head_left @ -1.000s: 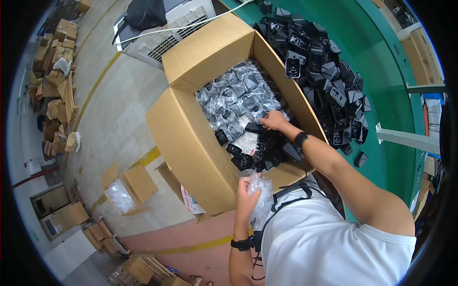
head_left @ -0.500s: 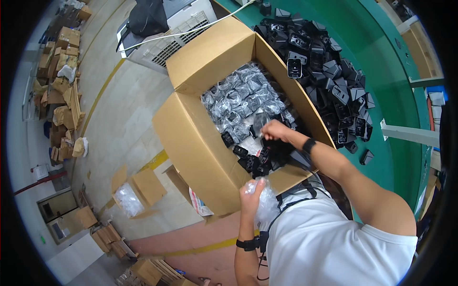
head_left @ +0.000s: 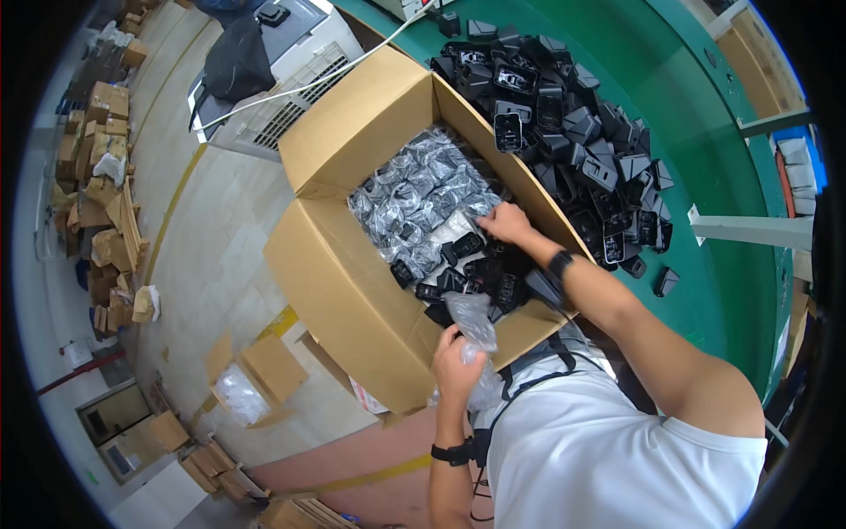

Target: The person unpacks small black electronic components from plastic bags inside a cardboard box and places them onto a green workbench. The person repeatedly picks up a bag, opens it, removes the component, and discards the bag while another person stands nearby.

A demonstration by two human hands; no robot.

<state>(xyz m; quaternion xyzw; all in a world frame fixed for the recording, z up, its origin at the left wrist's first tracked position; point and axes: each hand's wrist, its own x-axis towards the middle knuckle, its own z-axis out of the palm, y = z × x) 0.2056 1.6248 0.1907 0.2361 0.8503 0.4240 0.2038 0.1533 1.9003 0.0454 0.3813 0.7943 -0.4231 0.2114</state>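
A bunch of clear plastic bags (head_left: 474, 322) is gripped in my left hand (head_left: 458, 368), its fingers closed at the near edge of a large cardboard box (head_left: 332, 286). Over the box's right side, my right hand (head_left: 507, 222) is closed, with its fingertips against the edge of the rows of bag-wrapped black parts (head_left: 410, 196). Whatever it pinches is hidden by the hand. Loose black plastic housings (head_left: 452, 280) lie unwrapped in the near part of the box, beside a whitish sheet (head_left: 451, 227).
Right of the box, a heap of black housings (head_left: 577, 119) covers part of a green table (head_left: 705, 309). A white cooler-like machine (head_left: 264, 110) with a cable stands beyond the box. At left, a small carton (head_left: 273, 357) of clear bags sits on the floor.
My right hand no longer holds up the bagged part above the box; it is now down at the wrapped rows. My left hand's bags now stand up over the box edge.
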